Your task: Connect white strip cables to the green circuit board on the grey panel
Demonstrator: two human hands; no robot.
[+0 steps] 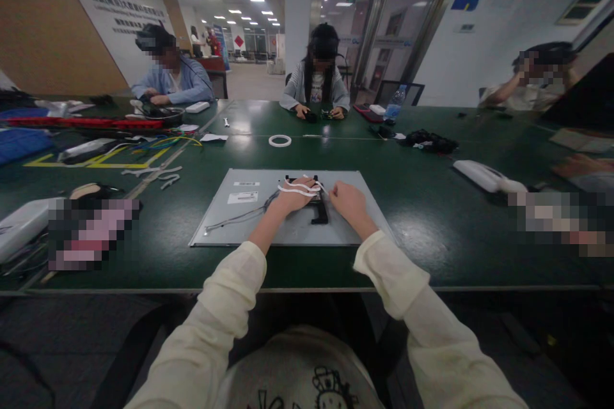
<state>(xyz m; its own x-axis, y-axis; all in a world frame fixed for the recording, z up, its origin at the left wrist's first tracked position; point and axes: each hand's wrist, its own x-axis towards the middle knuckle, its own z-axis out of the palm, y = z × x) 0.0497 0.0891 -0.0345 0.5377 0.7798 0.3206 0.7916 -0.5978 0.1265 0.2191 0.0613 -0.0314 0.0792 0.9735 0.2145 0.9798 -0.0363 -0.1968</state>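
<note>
on the grey panel (249,225), the black bracket (322,213) looks light and stiff, best steadied by its edges; the left hand (293,199) lies over it, finger grip unclear. above the panel, the right hand (349,200) seemingly pinches the white strip (302,191), probably soft.

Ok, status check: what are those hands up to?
Left hand on black bracket. Right hand apparently pinching white strip. Strip lies across left hand.
</note>
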